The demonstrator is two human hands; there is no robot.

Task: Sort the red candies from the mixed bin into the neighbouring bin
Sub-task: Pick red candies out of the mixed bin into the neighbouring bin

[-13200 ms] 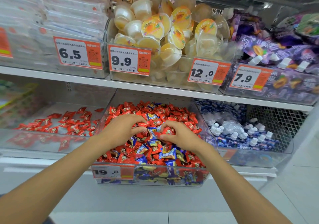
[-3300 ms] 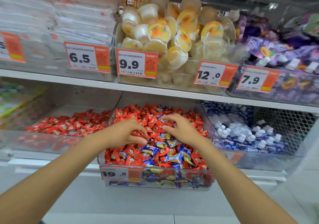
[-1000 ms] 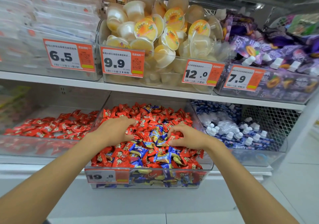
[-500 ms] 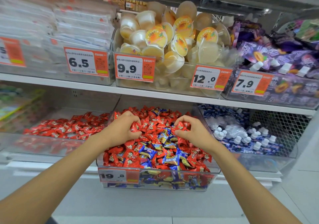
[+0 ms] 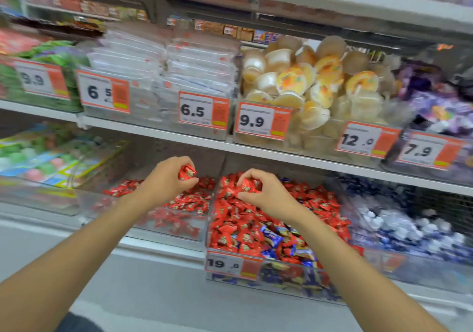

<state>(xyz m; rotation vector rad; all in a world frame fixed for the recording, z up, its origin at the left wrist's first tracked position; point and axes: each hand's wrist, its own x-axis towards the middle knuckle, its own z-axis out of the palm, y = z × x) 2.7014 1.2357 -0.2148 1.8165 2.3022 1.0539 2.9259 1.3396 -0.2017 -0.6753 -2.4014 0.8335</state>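
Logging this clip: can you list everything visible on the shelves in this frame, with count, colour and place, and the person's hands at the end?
mixed bin: one, clear, lower shelf centre, tag 19.8.
red candies: many, red, heaped in the mixed bin.
blue candies: several, blue, front of the mixed bin.
neighbouring bin: one, clear, left of the mixed bin, thin layer of red candies.
white-capped pouches: many, blue and white, bin on the right.
jelly cups: many, cream and yellow, upper shelf, tags 9.9 and 12.0.
clear packs: stacked, translucent, upper shelf, tags 6.5.
purple pouches: several, upper right, tag 7.9.
green packs: blurred, upper left.
left hand: over the neighbouring bin, gripping red candies.
right hand: over the mixed bin, pinching red candies.
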